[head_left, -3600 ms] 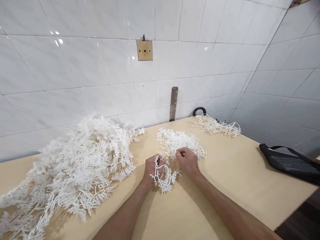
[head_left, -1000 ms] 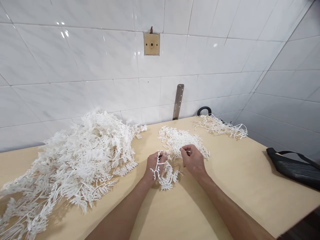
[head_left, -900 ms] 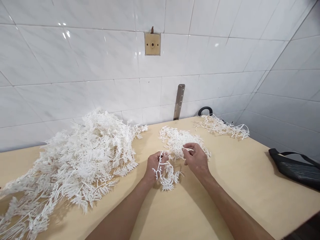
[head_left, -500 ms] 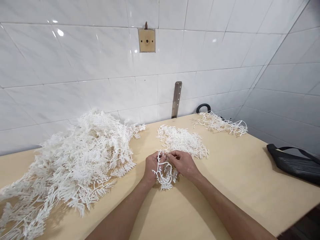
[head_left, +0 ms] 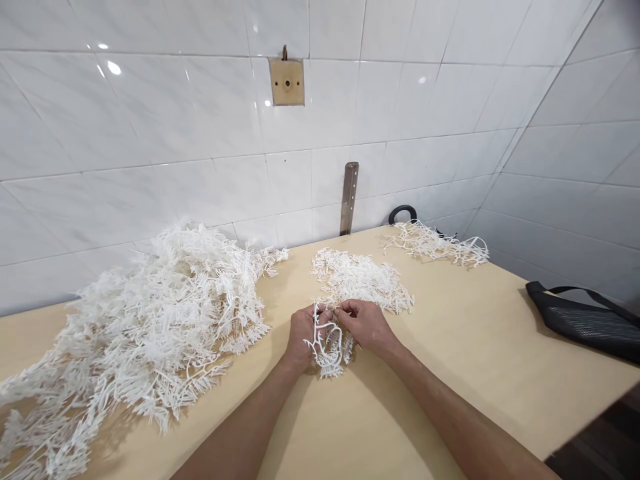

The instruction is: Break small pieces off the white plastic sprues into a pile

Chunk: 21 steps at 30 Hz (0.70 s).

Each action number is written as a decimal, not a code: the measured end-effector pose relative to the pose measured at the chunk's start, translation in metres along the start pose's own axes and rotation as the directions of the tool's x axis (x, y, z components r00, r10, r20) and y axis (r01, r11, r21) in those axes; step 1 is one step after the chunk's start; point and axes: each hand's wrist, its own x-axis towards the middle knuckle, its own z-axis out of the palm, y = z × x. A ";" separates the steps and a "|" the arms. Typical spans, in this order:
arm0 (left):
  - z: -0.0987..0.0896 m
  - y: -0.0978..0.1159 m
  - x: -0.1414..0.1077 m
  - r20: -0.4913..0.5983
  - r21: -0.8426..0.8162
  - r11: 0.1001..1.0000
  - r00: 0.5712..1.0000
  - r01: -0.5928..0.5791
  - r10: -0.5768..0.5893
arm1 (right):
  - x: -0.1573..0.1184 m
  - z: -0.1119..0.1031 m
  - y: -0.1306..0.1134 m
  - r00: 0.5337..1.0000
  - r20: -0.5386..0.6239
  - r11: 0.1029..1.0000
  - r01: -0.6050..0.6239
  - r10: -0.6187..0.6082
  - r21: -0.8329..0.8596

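A white branching plastic piece hangs between my hands over the table's middle. My left hand is closed on its upper left part. My right hand pinches at the top of the same piece, its fingertips touching or nearly touching those of the left. Just beyond the hands lies a low pile of small white sprigs. To the left spreads a large heap of white branching pieces. Bare, curved white stems lie at the back right.
The light wooden table meets a tiled wall. A black mesh bag with a strap lies at the right edge. A black ring-shaped handle and an upright metal strip stand at the back. A yellowed wall plate is above.
The view has shifted slightly to the right. Both hands keep nearly the same place and hold on the white piece, with only slight finger movement.
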 end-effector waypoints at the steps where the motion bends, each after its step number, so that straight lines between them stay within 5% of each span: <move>1: -0.001 -0.001 0.001 -0.002 0.007 1.000 1.000 -0.004 0.004 | 0.000 0.000 0.000 1.000 -0.004 1.000 0.009 -0.009 -0.006; 13: 0.006 0.002 -0.005 -0.009 -0.027 1.000 1.000 0.006 -0.006 | 0.002 0.002 0.003 0.999 -0.015 0.997 0.035 -0.036 -0.073; 17: 0.003 0.004 -0.007 -0.041 0.236 0.965 0.991 -0.111 0.124 | 0.001 0.003 0.002 1.000 -0.004 0.997 0.027 -0.027 -0.066; 21: -0.002 0.004 -0.004 -0.037 0.518 0.830 0.964 -0.206 0.263 | 0.002 0.007 0.006 0.999 -0.007 0.998 0.038 -0.038 -0.054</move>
